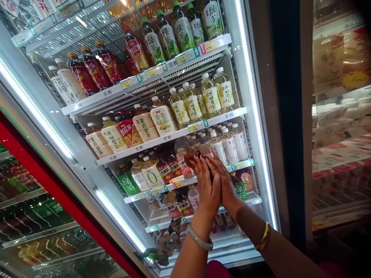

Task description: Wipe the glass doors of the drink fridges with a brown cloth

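Both of my hands are raised side by side in front of the glass door of a lit drinks cooler. My left hand, with a pale bangle at the wrist, has its fingers stretched out and pointing up. My right hand lies close against it, fingers also extended; a gold bracelet circles that wrist. The fingertips appear to meet the glass. Just beyond them shows a brownish patch; whether it is a reflection or a cloth I cannot tell. Behind the hands, bottled drinks stand on a shelf.
Shelves hold green tea bottles, dark red tea bottles and pale yellow drinks. Price tags line the shelf edges. A red frame edge separates another cooler at left. More packaged goods stand at right.
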### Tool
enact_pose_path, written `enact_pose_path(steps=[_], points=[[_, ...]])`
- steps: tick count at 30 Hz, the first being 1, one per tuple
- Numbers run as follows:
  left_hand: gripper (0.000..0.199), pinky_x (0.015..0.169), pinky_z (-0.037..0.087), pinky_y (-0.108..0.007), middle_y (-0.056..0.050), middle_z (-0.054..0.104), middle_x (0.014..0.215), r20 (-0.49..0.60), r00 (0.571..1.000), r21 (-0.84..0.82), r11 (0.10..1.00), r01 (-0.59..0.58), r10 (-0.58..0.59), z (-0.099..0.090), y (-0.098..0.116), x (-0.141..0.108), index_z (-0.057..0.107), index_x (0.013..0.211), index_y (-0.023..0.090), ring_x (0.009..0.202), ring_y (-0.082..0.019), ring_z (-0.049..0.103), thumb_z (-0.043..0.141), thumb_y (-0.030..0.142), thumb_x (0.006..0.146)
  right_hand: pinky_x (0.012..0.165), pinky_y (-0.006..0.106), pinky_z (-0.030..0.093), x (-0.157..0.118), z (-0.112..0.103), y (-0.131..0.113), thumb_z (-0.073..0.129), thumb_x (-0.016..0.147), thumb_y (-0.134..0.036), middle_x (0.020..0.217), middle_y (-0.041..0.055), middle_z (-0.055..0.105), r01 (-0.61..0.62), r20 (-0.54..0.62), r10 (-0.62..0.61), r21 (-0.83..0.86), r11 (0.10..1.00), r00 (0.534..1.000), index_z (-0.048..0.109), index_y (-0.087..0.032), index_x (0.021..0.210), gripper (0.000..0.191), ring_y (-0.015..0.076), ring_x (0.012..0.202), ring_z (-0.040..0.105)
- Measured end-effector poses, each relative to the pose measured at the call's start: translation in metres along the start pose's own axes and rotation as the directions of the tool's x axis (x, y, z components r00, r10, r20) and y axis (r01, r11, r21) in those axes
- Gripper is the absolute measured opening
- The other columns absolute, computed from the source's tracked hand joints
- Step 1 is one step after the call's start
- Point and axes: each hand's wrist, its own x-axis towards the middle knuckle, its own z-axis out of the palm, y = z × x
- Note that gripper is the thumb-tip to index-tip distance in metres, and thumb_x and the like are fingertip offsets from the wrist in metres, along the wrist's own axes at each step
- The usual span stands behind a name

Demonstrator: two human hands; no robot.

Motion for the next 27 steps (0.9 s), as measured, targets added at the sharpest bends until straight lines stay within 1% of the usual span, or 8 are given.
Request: enact_pose_path(steps=[3, 8, 15, 18, 20, 22, 24, 27], points=[[0.084, 0.133, 0.001, -0.061, -0.009, -0.013, 0.178, -0.036, 0.998, 0.087, 0.995, 0.048, -0.045, 0.012, -0.019, -0.001, -0.001, 0.17, 0.027, 0.162, -0.03, -0.018, 0.048, 0.049, 0.105, 0.131, 0.047, 0.036, -0.008, -0.004, 0.011, 0.044, 0.103, -0.022, 0.163, 0.0024, 0.048, 0.008, 0.07, -0.005, -0.041, 0.999, 0.998, 0.037, -0.036, 0.162, 0.062, 0.0181, 0.154, 0.042], [0.094, 0.132, 0.003, -0.067, -0.017, 0.005, 0.179, -0.15, 0.988, 0.277, 0.961, 0.017, 0.026, 0.018, -0.025, 0.003, 0.012, 0.17, 0.027, 0.166, -0.036, -0.003, 0.069, 0.041, 0.096, 0.133, 0.065, 0.014, -0.005, -0.031, 0.023, 0.037, 0.1, -0.018, 0.174, 0.0019, 0.026, -0.012, 0.075, 0.022, -0.13, 0.991, 0.997, 0.026, -0.037, 0.165, 0.069, 0.025, 0.163, 0.019], [0.044, 0.128, 0.04, -0.055, -0.015, 0.06, 0.153, -0.209, 0.953, 0.293, 0.943, -0.155, 0.221, 0.031, -0.022, -0.02, 0.06, 0.139, 0.019, 0.16, -0.028, 0.034, 0.06, 0.012, 0.095, 0.131, 0.07, 0.016, -0.001, -0.024, 0.033, 0.041, 0.107, -0.031, 0.177, -0.001, 0.012, 0.002, 0.139, 0.059, -0.401, 0.916, 0.989, 0.017, -0.044, 0.166, 0.065, 0.0299, 0.165, 0.006], [0.05, 0.126, 0.045, -0.044, -0.013, 0.069, 0.14, -0.084, 0.94, 0.265, 0.917, -0.3, 0.332, 0.024, -0.036, -0.034, 0.057, 0.144, 0.018, 0.156, -0.023, 0.041, 0.059, 0.011, 0.095, 0.132, 0.068, 0.016, -0.007, -0.02, 0.042, 0.043, 0.107, -0.032, 0.177, -0.0013, 0.008, 0.065, 0.146, 0.002, -0.452, 0.89, 0.989, 0.012, -0.045, 0.166, 0.068, 0.0291, 0.165, 0.005], [0.061, 0.127, 0.043, -0.044, -0.013, 0.063, 0.148, -0.046, 0.919, 0.261, 0.893, -0.368, 0.392, 0.012, -0.043, -0.029, 0.047, 0.154, 0.02, 0.158, -0.023, 0.039, 0.06, 0.013, 0.095, 0.131, 0.068, 0.015, -0.01, -0.019, 0.049, 0.045, 0.106, -0.033, 0.178, -0.0007, 0.005, 0.09, 0.155, -0.017, -0.477, 0.874, 0.988, 0.01, -0.045, 0.167, 0.071, 0.03, 0.165, 0.003], [0.076, 0.13, 0.039, -0.049, -0.014, 0.045, 0.166, -0.098, 0.93, 0.293, 0.903, -0.314, 0.355, 0.001, -0.043, -0.016, 0.031, 0.165, 0.022, 0.162, -0.028, 0.029, 0.06, 0.014, 0.095, 0.131, 0.069, 0.014, -0.012, -0.017, 0.054, 0.049, 0.105, -0.034, 0.178, 0.0012, 0.002, 0.114, 0.172, -0.03, -0.502, 0.857, 0.985, 0.009, -0.043, 0.167, 0.075, 0.0325, 0.165, 0.0], [0.086, 0.133, 0.032, -0.055, -0.015, 0.029, 0.174, -0.22, 0.956, 0.316, 0.941, -0.12, 0.195, -0.002, -0.04, -0.004, 0.018, 0.169, 0.022, 0.165, -0.032, 0.02, 0.06, 0.015, 0.094, 0.13, 0.071, 0.013, -0.013, -0.014, 0.058, 0.054, 0.102, -0.034, 0.178, 0.0039, -0.002, 0.132, 0.175, -0.044, -0.53, 0.838, 0.984, 0.007, -0.04, 0.168, 0.081, 0.0355, 0.164, -0.001], [0.075, 0.132, 0.033, -0.054, -0.012, 0.046, 0.165, -0.217, 0.956, 0.317, 0.941, -0.122, 0.197, 0.009, -0.038, -0.004, 0.029, 0.165, 0.023, 0.162, -0.03, 0.029, 0.055, 0.013, 0.096, 0.129, 0.073, 0.013, -0.016, -0.01, 0.06, 0.056, 0.101, -0.033, 0.177, 0.0067, -0.005, 0.144, 0.158, -0.065, -0.56, 0.816, 0.985, 0.006, -0.036, 0.169, 0.084, 0.0377, 0.164, -0.003]])
